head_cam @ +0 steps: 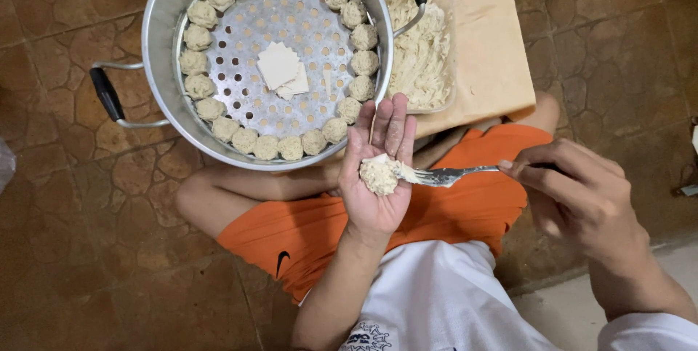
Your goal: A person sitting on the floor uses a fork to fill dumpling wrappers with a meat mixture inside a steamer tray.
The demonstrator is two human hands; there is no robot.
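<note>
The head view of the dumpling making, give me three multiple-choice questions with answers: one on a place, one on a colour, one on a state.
1. Where do the spare square pale wrappers lie?
A. middle of the perforated metal steamer tray
B. on the brown tile floor
C. in the clear plastic tub

2. What colour are the shorts?
A. blue
B. orange
C. black

3. What does the left hand do?
A. grips a pot handle
B. rests empty
C. cups a filled wrapper in its open palm

Answers: 1 A, the stack sits inside the ring of dumplings. 2 B, plainly orange. 3 C, while the right hand brings the metal fork to the filling.
</note>
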